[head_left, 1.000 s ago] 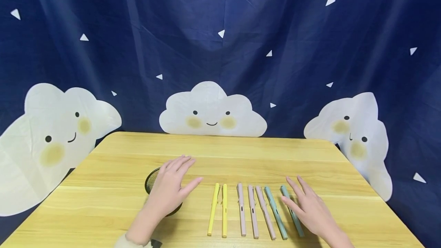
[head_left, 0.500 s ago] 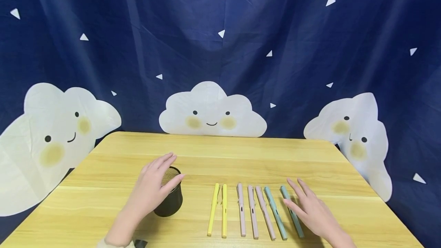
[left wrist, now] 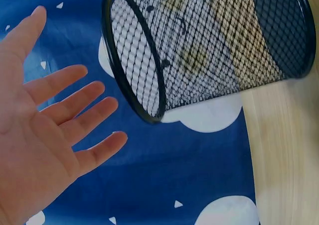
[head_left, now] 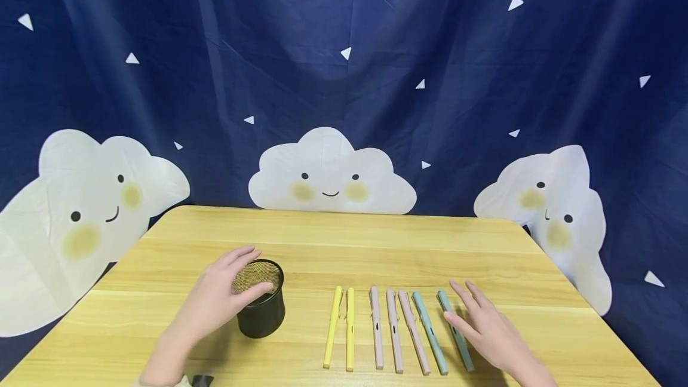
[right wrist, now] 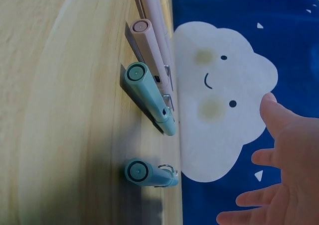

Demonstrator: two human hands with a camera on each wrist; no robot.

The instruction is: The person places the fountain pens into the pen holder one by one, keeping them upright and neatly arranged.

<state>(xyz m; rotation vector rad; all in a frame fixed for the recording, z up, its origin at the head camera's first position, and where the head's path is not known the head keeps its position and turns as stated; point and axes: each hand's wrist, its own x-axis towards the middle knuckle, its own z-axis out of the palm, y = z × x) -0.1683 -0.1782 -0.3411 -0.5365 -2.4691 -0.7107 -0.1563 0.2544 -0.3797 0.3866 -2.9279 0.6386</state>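
A black mesh pen holder [head_left: 261, 315] stands upright on the left part of the table. Beside and above its rim hovers my left hand [head_left: 217, 294], fingers spread; in the left wrist view the hand [left wrist: 45, 120] is apart from the holder [left wrist: 199, 46]. To the right lie two yellow pens [head_left: 350, 330], three pale purple pens [head_left: 395, 333] and two teal pens [head_left: 432, 333] in a row. My right hand [head_left: 491, 333] hangs over the rightmost teal pen [head_left: 457, 330] with relaxed fingers. In the right wrist view the hand [right wrist: 284, 170] touches no pen.
The pens lie on a light wooden table [head_left: 344, 237] with rounded far corners. Behind it hangs a dark blue curtain [head_left: 301, 28] with white clouds and small triangles.
My left hand has moved left, off from over the pen holder to its left side, uncovering more of it. The right hand has barely shifted. The pens have stayed in place.
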